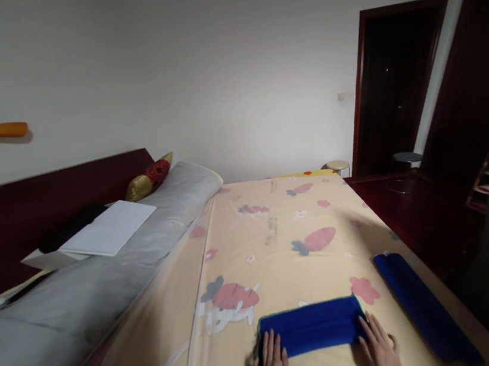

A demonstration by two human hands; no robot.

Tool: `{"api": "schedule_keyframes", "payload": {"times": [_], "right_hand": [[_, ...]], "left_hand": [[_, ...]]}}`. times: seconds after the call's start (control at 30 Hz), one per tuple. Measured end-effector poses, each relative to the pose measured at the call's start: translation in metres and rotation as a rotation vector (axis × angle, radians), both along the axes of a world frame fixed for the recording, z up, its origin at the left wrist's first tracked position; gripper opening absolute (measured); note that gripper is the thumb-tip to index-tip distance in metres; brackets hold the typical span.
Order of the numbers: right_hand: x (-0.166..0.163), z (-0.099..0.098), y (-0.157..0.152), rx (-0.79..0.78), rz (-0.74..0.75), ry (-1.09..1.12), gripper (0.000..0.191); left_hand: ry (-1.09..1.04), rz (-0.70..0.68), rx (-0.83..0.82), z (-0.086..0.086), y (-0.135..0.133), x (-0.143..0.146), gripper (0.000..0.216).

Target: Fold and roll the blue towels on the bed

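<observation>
A folded dark blue cloth (313, 327) lies flat on the bed, a long strip running left to right. My left hand (272, 362) rests on its left end, fingers stretched out over the fabric. At the opposite end my right hand (378, 345) touches the cloth's edge with its fingers extended and lying flat. To the right of that hand, near the bed's edge, is a second blue cloth (425, 306), folded into a long narrow strip and apart from both hands.
The bed carries a cream sheet (285, 285) printed with carrots and rabbits. A grey bedding roll (160, 230) runs along the headboard (70, 194), with white papers (110, 227) on it. Round stools (338, 165) stand beyond the bed, near a dark door (394, 91).
</observation>
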State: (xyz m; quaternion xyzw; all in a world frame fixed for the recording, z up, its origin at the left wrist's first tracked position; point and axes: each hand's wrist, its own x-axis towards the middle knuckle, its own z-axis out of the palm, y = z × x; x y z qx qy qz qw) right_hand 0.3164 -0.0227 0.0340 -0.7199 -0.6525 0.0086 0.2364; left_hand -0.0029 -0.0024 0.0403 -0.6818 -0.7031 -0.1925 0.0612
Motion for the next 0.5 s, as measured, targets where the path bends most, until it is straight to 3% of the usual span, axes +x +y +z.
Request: {"api": "schedule_keyframes", "payload": {"times": [0.13,0.23,0.33,0.5], "right_hand": [[-0.052,0.019,0.006,-0.077,0.267,0.082,0.05],[-0.081,0.024,0.013,-0.181,0.379,0.137,0.051],[-0.078,0.018,0.018,-0.18,0.315,0.137,0.05],[-0.019,-0.003,0.014,-0.083,0.115,0.074,0.051]], "left_hand": [[-0.057,-0.317,-0.081,0.003,0.005,0.051,0.045],[-0.077,-0.408,-0.142,0.005,0.006,0.069,0.046],[-0.069,-0.338,-0.176,0.007,0.005,0.05,0.047],[-0.043,-0.088,-0.136,0.002,-0.004,-0.021,0.046]]}}
